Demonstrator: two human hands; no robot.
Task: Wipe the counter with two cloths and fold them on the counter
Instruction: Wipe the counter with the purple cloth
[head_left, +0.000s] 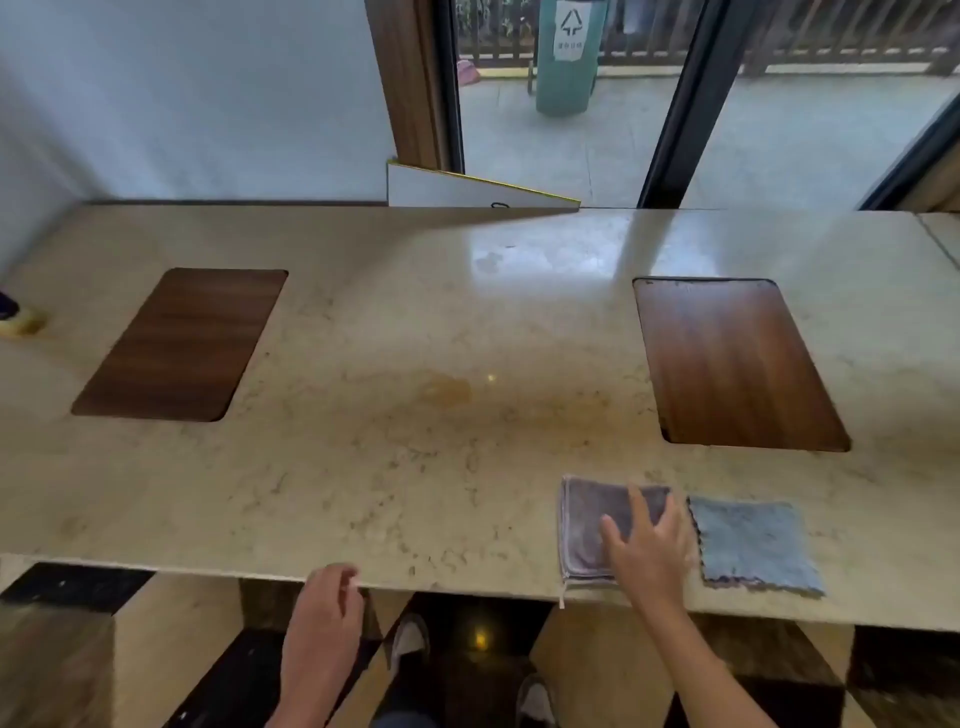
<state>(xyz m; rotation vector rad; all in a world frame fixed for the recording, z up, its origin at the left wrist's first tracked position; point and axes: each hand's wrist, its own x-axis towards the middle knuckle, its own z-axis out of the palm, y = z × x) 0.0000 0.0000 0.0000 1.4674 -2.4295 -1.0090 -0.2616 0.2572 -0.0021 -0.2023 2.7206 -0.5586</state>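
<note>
Two folded cloths lie side by side near the front edge of the beige marble counter, on the right. The purple-grey cloth is the left one, and my right hand rests flat on it with fingers spread. The blue cloth lies just to its right, untouched, a narrow gap between them. My left hand hangs at the counter's front edge, fingers loosely curled, holding nothing.
Two dark wooden inlays sit in the counter, one at the left and one at the right. A yellow object lies at the far left edge. A white board leans behind the counter.
</note>
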